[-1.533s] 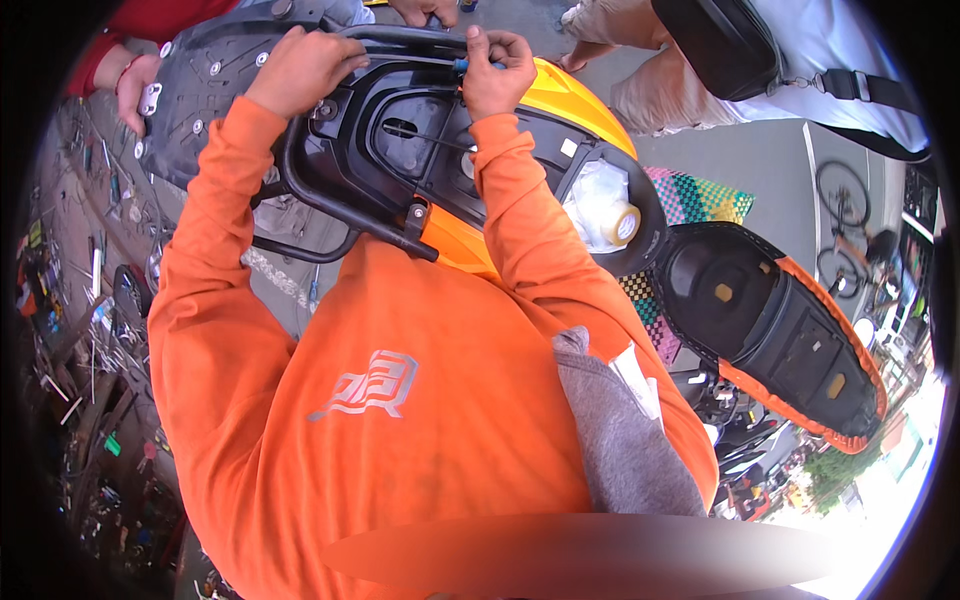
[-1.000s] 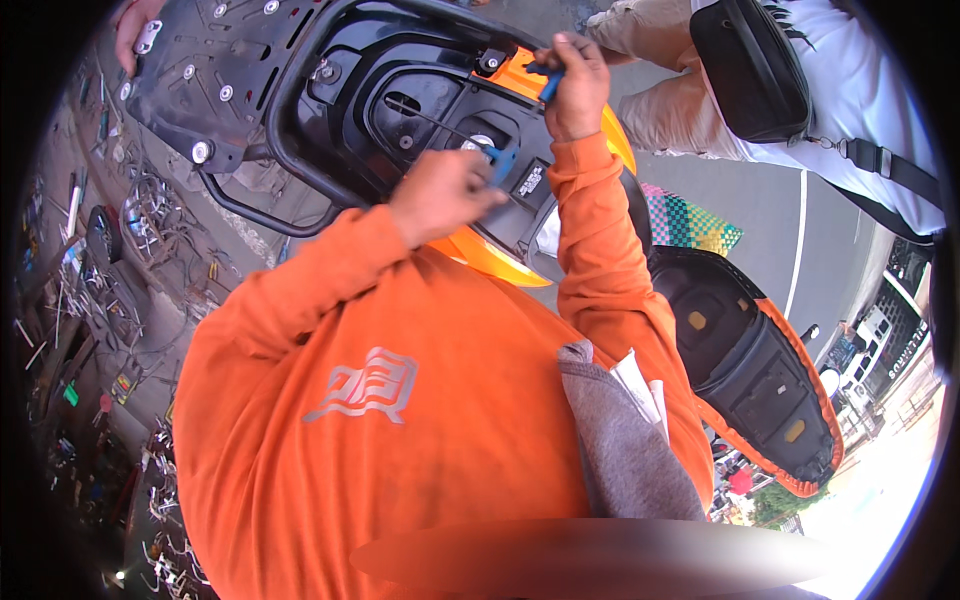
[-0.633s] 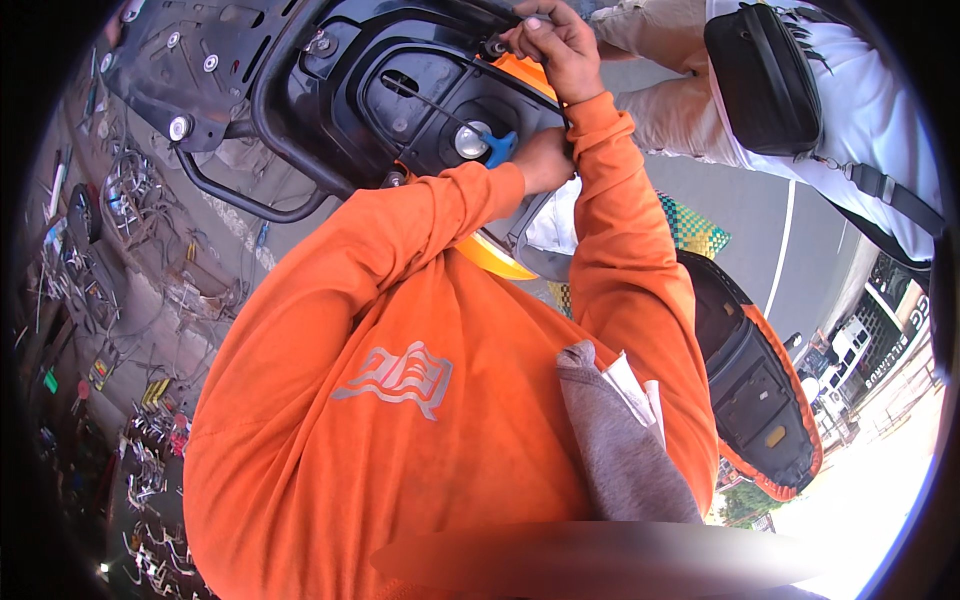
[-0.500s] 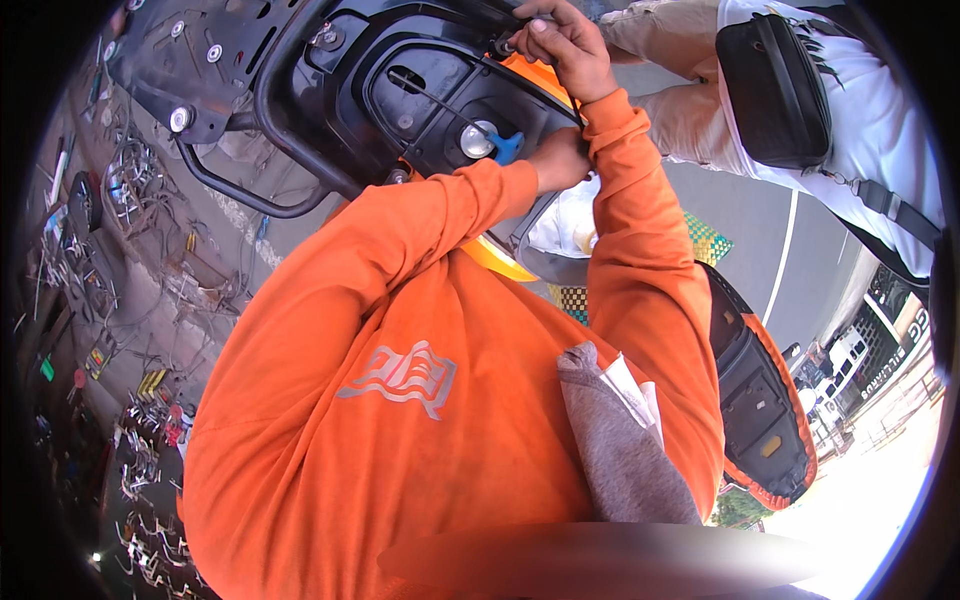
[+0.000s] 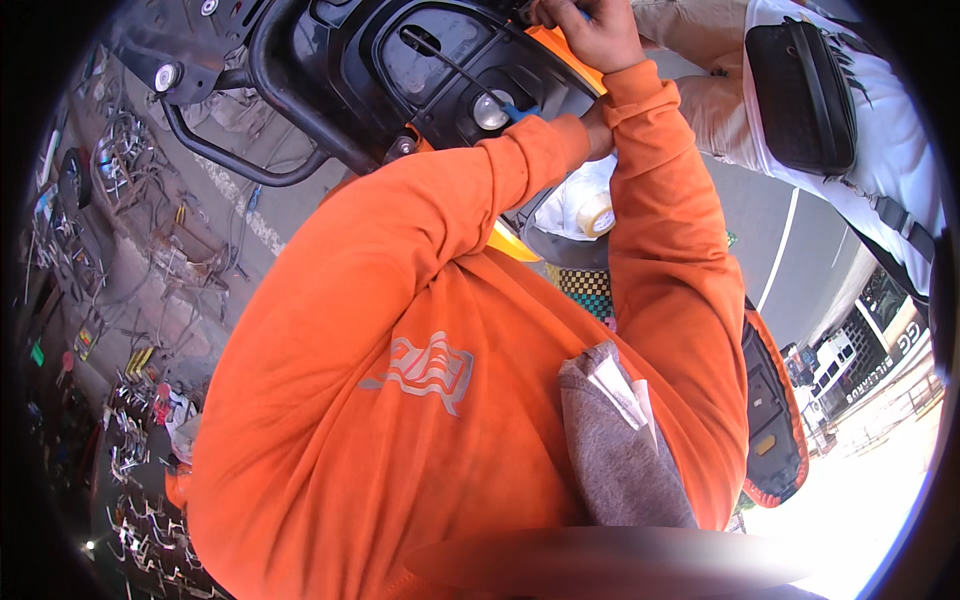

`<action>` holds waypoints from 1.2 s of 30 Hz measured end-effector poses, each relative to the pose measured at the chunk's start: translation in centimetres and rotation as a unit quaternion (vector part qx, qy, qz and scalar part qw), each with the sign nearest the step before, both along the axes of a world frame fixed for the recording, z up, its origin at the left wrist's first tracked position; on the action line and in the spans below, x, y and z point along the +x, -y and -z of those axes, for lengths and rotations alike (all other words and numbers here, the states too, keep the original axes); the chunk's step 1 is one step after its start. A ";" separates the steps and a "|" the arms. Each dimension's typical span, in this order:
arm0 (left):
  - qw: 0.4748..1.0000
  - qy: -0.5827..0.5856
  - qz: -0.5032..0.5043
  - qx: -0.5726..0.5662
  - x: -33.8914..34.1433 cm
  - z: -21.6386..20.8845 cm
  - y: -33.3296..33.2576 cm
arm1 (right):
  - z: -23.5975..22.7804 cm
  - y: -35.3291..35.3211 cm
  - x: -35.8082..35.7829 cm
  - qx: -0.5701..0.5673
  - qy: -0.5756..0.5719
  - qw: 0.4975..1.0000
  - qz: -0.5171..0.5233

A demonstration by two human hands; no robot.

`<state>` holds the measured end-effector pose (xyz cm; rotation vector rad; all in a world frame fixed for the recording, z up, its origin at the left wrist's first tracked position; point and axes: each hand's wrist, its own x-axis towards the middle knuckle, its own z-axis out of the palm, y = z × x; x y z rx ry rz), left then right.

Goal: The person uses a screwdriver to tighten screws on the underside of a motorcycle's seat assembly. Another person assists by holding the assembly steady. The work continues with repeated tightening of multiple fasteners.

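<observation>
My right hand is at the top, by the edge of a black motorcycle body panel with orange trim. Its fingers are curled closed; what they grip, if anything, is hidden. My left hand reaches in just below, and its fingers disappear behind my right wrist and sleeve. On the panel lies a tool with a long thin rod and a blue T-shaped handle, partly covered by my left sleeve. Next to the handle is a round silver cap.
A curved black tube bar sticks out at left. Scattered metal parts lie on the ground there. Another person with a black bag stands close at upper right. A detached seat rests beyond my right arm; a white bag lies between my arms.
The view has shifted, so the panel sits higher and the bar further up. My hands stay at the same part of the panel. More of the white bag shows, with a yellowish roll.
</observation>
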<state>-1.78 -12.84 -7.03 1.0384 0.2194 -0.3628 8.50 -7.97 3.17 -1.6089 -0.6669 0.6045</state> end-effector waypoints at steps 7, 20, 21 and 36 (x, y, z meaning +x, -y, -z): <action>0.963 -0.193 0.176 0.070 -5.5 -9.8 -11.9 | 2.5 -3.2 -2.7 0.175 -0.077 0.933 0.304; 0.927 -0.021 0.157 0.339 -8.9 -12.4 -21.8 | 4.7 -4.9 -2.7 0.229 -0.028 0.834 0.501; 0.923 -0.018 0.144 0.356 -9.1 -12.5 -21.6 | 4.4 -4.9 -2.8 0.233 -0.039 0.838 0.492; 0.970 -0.033 0.174 0.166 -5.7 -8.0 -10.2 | 2.6 0.1 -0.5 0.210 -0.156 0.956 0.130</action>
